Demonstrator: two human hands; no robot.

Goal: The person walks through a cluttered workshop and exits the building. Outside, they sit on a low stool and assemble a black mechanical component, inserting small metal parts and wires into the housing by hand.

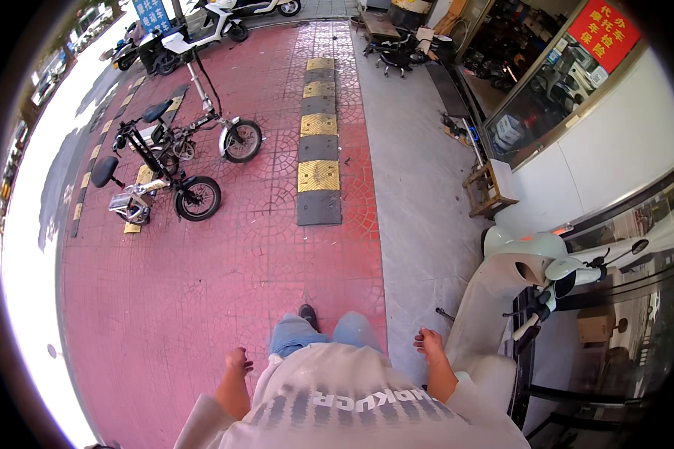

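My left hand (239,360) hangs beside my body over the red paving, its fingers loosely bent and apart, with nothing visible in it. On the other side, my right hand (428,342) is held out over the grey tiles, fingers half curled and apart, holding nothing. The nearest thing to it is a pale green and beige scooter (494,299), parked along the shopfront; a gap separates the two. One dark shoe (308,317) shows in front of my light blue jeans (298,337).
Two small folding electric bikes (195,196) stand ahead on the left. A black and yellow speed-bump strip (319,150) runs straight ahead along the paving. Along the right wall are a wooden stool (490,191) and, farther off, a black wheeled chair base (394,61). White scooters (216,22) are parked beyond.
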